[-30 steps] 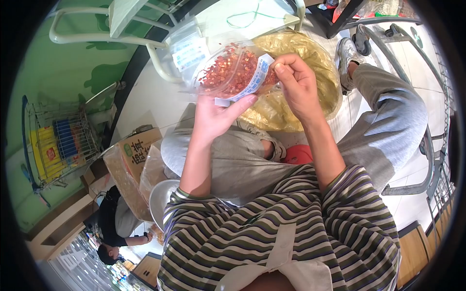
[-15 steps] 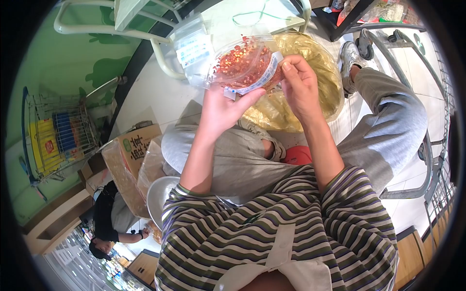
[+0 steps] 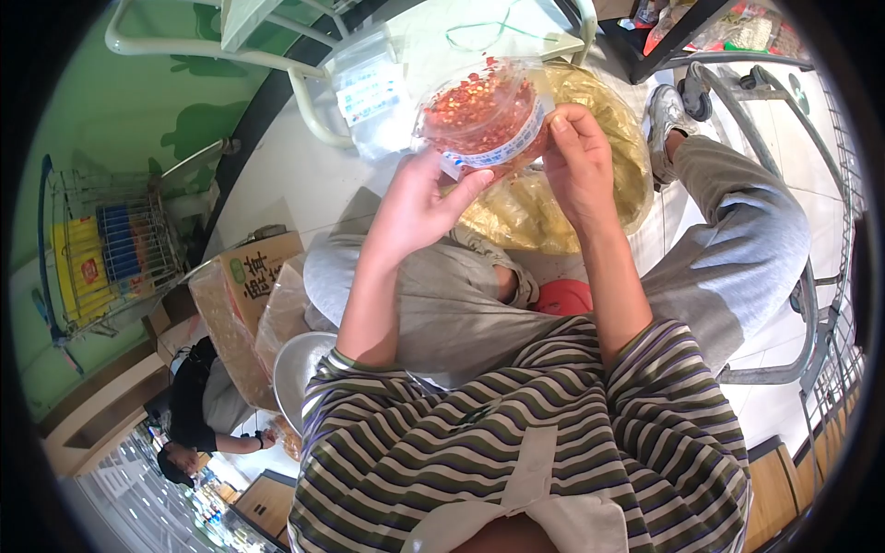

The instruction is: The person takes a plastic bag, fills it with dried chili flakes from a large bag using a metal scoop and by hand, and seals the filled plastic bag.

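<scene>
A clear plastic bag of red chili flakes (image 3: 484, 106) with a blue-and-white printed band is held up in front of me. My left hand (image 3: 419, 195) grips its lower left side, the thumb lying along the bottom. At its right edge, my right hand (image 3: 581, 166) pinches the plastic between thumb and fingers. Some flakes show near the bag's top edge. Just left of it lie flat clear bags with printed labels (image 3: 373, 97) on a pale stool (image 3: 535, 23). Below and behind it spreads a large yellow plastic bag (image 3: 544, 226) on the floor.
A green string (image 3: 502, 37) lies on the stool. Cardboard boxes (image 3: 263, 267) and a metal bowl (image 3: 300, 369) are at my left. A wire cart (image 3: 115, 249) stands by the green wall, with another person (image 3: 198, 405) lower left. A metal-framed cart (image 3: 816, 304) is at right.
The chili flake bag has shifted slightly right and turned, showing more of its printed band. Both hands keep hold of it. The other person's arm has moved outward.
</scene>
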`<state>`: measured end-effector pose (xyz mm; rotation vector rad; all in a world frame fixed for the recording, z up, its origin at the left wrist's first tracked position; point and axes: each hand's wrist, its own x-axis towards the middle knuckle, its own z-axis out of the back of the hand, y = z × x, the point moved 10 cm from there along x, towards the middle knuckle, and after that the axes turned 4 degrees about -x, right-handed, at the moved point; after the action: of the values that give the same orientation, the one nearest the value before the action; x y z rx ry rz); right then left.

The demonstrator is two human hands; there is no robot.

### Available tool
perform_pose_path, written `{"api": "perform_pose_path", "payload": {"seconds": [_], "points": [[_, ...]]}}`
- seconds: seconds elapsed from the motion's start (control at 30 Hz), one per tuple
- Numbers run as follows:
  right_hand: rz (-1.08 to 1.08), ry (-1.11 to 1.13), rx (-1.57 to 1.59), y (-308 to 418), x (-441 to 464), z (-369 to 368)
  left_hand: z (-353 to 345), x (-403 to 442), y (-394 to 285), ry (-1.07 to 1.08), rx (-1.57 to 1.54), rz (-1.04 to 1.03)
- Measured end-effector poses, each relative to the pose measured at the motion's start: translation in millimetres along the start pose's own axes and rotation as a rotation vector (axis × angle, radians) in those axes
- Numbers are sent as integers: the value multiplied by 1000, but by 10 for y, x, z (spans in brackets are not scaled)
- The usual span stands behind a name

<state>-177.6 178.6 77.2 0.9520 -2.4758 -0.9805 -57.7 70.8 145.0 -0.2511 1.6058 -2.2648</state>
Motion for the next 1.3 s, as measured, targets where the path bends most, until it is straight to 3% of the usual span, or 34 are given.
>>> {"api": "perform_pose_path", "payload": {"seconds": [0.17, 0.23, 0.33, 0.77, 0.97, 1.17, 1.3], "points": [[5, 19, 5, 56, 30, 60, 58, 24, 41, -123, -130, -40], [28, -10, -3, 116, 44, 71, 178, 9, -102, -265, 129, -188], [6, -30, -29, 98, 40, 154, 157, -12, -168, -246, 298, -302], [-6, -38, 22, 195, 57, 172, 165, 8, -247, -227, 146, -241], [30, -30, 27, 266, 53, 125, 194, -10, -264, -247, 160, -327], [92, 29, -272, 416, 39, 36, 139, -24, -269, -217, 240, -305], [102, -78, -441, 512, 18, 0, 174, -53, -342, -291, 357, -383]]}}
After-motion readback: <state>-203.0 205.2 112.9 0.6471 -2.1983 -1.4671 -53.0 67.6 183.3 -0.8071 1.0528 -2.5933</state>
